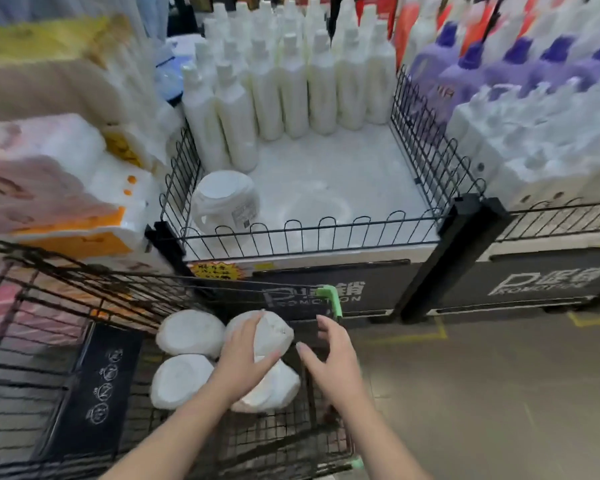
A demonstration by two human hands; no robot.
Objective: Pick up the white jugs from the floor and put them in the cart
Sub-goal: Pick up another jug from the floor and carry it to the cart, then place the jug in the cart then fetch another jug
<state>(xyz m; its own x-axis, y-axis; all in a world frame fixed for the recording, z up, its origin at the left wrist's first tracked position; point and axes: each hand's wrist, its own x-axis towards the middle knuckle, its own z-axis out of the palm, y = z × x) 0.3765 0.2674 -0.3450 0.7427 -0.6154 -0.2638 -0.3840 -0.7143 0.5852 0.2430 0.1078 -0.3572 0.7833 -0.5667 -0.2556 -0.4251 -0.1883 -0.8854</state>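
White jugs (190, 332), four, lower centre of frame, packed inside wire cart (32, 341). Left hand (246, 355) laid flat on upper-right jug (274, 332), fingers spread, pressing rather than gripping. Right hand (333, 355) just beside, over cart rim, fingers loose, holding nothing. Best seated upright, snug against neighbours, before letting go. Fifth jug (226, 200) left in display pen (437, 161), mid-frame.
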